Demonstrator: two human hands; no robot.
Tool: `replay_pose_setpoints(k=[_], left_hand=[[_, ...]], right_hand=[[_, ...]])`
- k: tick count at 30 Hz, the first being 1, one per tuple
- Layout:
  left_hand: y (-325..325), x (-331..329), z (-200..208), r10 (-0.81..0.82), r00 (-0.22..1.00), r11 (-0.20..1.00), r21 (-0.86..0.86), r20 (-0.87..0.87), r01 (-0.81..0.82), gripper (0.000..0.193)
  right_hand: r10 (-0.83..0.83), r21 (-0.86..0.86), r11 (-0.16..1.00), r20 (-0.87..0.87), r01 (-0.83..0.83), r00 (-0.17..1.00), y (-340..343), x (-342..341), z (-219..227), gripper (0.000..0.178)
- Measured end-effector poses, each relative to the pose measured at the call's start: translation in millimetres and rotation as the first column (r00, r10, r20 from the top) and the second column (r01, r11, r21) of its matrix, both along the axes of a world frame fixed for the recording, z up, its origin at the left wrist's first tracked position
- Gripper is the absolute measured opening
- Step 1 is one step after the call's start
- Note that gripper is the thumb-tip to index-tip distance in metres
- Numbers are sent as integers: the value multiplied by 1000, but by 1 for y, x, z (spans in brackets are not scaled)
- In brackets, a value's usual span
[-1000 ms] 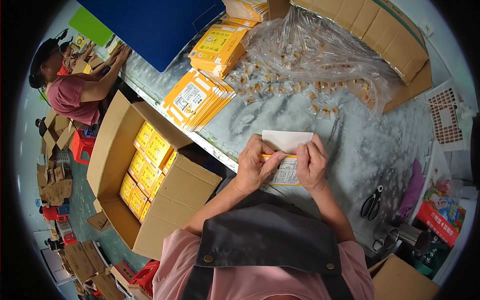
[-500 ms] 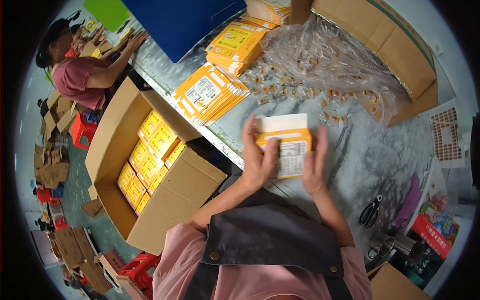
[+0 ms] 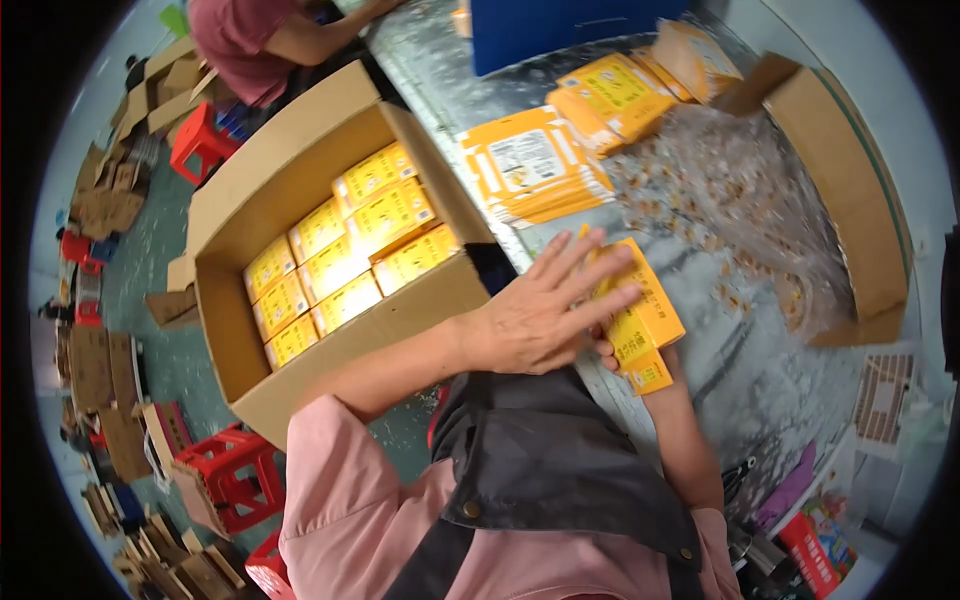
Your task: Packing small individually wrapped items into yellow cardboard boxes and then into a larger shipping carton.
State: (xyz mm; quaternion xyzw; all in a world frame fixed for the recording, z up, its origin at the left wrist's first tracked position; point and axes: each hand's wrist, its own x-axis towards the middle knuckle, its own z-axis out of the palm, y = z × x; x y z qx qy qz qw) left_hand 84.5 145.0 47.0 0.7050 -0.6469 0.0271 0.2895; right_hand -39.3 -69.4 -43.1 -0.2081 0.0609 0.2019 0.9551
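From the view's centre, an open cardboard carton sits toward ten o'clock, with yellow boxes in rows inside it. Next, near three o'clock, the left hand is spread, fingers apart, in front of the held box; whether it touches is unclear. The right hand, mostly hidden behind that box, grips it from beneath, above the worktop. Half a second ago a white flap stood up toward twelve o'clock; now a yellow face shows instead, suggesting the folding is further along, though I cannot tell whether every flap is tucked. Flat box blanks lie toward one o'clock, clear plastic toward two.
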Motion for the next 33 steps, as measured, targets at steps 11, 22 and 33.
replay_pose_setpoints(k=[11, 22, 33], left_hand=[[112, 74, 16, 198, 976, 980, 12, 89, -200, 112], [208, 127, -145, 651, 754, 539, 648, 85, -538, 118], [201, 123, -223, 899, 413, 312, 446, 147, -839, 92]], right_hand=[[373, -318, 887, 68, -335, 925, 99, 113, 14, 60], [19, -594, 788, -235, -160, 972, 100, 114, 24, 36], [-175, -807, 590, -117, 9, 978, 76, 103, 14, 28]])
